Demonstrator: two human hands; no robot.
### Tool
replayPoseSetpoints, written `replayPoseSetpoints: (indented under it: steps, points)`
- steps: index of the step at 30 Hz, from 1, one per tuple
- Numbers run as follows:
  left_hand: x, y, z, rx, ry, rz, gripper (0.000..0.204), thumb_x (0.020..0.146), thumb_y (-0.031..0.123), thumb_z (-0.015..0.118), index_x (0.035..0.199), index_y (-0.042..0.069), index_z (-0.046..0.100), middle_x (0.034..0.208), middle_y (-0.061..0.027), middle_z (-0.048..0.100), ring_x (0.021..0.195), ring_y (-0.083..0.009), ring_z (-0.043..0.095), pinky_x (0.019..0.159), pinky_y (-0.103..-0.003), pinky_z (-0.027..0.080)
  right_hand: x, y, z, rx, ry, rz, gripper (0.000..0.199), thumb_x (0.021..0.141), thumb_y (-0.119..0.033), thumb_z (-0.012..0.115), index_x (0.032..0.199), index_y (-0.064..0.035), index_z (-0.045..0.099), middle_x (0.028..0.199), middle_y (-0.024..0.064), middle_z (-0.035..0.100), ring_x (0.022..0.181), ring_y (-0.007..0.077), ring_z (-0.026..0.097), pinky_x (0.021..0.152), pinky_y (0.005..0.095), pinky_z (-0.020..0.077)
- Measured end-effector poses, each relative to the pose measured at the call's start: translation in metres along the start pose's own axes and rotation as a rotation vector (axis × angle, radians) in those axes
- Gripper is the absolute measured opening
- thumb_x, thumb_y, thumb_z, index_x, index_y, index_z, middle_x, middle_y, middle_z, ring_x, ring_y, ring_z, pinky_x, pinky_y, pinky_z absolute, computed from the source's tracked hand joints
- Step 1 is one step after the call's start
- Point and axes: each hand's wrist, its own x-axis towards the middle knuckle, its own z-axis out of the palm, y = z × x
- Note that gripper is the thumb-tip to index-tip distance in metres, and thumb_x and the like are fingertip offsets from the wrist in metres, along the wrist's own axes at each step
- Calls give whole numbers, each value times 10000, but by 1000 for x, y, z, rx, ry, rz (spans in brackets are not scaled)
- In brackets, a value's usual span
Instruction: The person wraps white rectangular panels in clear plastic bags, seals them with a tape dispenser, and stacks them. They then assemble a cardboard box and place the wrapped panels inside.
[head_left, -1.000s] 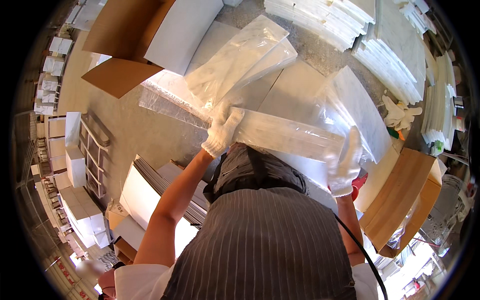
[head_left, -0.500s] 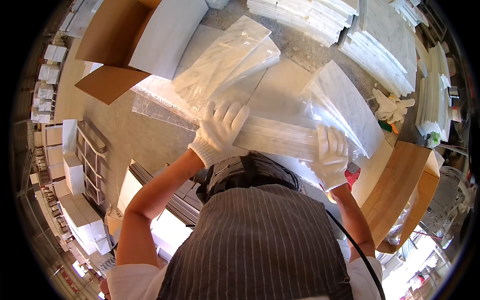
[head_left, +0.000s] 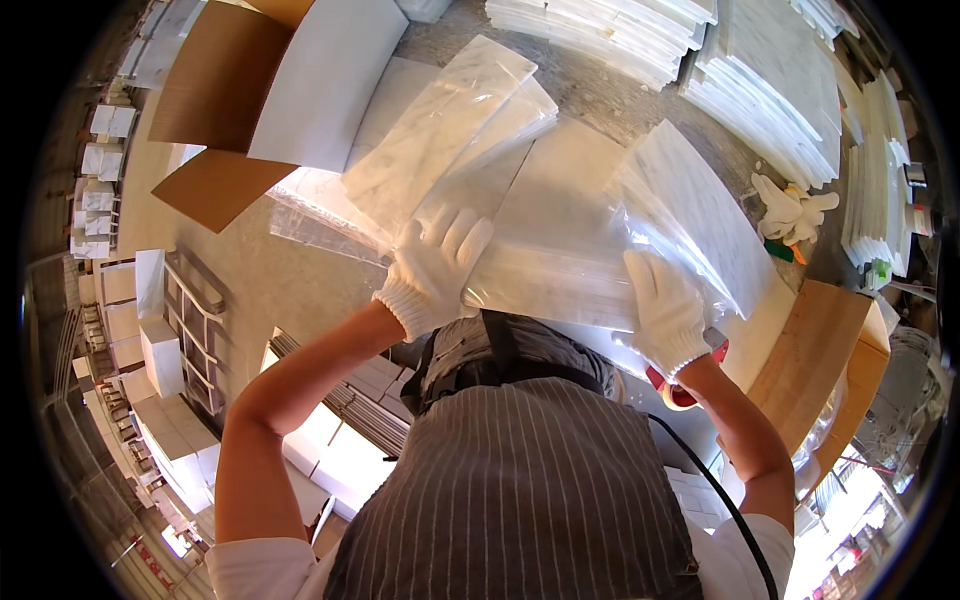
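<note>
Both of my hands wear white knit gloves. Between them, close to my waist, is a stack of pale marble tiles (head_left: 560, 285) with its long edge side up; a clear film seems to shine on it. My left hand (head_left: 437, 272) grips the left end, fingers pointing away from me and thumb hidden. At the right end, my right hand (head_left: 667, 312) is closed round the corner, its fingertips on top. Beyond the stack lie film-wrapped marble tiles (head_left: 445, 120) on the left and more wrapped tiles (head_left: 690, 215) on the right, over a pale surface (head_left: 560, 180).
An open cardboard box (head_left: 325, 75) stands at the far left. Tall stacks of marble tiles (head_left: 765, 95) line the far right, with spare white gloves (head_left: 790, 210) nearby. A red tape dispenser (head_left: 680, 393) sits below my right wrist, left of another cardboard box (head_left: 805, 370).
The stack has tipped slightly, and the separate tile edges show less plainly under the shine. My right hand has shifted a little left and nearer; the left has barely moved.
</note>
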Motion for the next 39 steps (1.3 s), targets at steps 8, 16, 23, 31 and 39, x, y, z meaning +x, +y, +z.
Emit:
replayPoseSetpoints:
  steps: [8, 16, 23, 31, 39]
  points:
    - [1, -3, 6, 0, -132, -21, 756, 710, 203, 733, 1367, 14, 411, 1353, -187, 469, 1258, -371, 472, 814, -471, 547, -10, 13, 25, 131, 29, -22, 712, 736, -21, 674, 1406, -60, 433, 1288, 168, 493, 1107, 393, 541, 880, 469, 506]
    - [5, -6, 0, -110, -208, -42, 667, 767, 242, 696, 1343, 36, 431, 1215, -139, 508, 1130, -322, 532, 753, -430, 584, -8, 20, 30, 216, 9, -12, 764, 718, -27, 680, 1419, -83, 383, 1289, 195, 458, 1194, 427, 466, 988, 462, 452]
    - [-12, 3, -26, -171, -387, -62, 728, 777, 433, 738, 1324, 60, 436, 1314, -172, 489, 1172, -367, 522, 840, -481, 558, -13, -3, 0, 323, -316, 155, 804, 709, -125, 773, 1402, -92, 367, 1290, 217, 450, 1199, 438, 457, 990, 493, 440]
    - [-63, -9, -145, -236, -551, -325, 762, 722, 294, 806, 1357, 110, 428, 1242, -135, 511, 1188, -304, 508, 900, -460, 548, 34, -68, -106, 248, -390, -58, 825, 683, -161, 830, 1376, -72, 393, 1221, 199, 492, 1148, 406, 508, 933, 472, 463]
    - [-166, -129, -248, -174, -107, -338, 996, 590, 301, 910, 1416, 90, 395, 1302, -178, 547, 1228, -306, 535, 1020, -446, 505, 150, -176, -220, 222, -249, -265, 998, 564, -78, 849, 1437, -122, 368, 1232, 144, 588, 1156, 310, 609, 959, 405, 505]
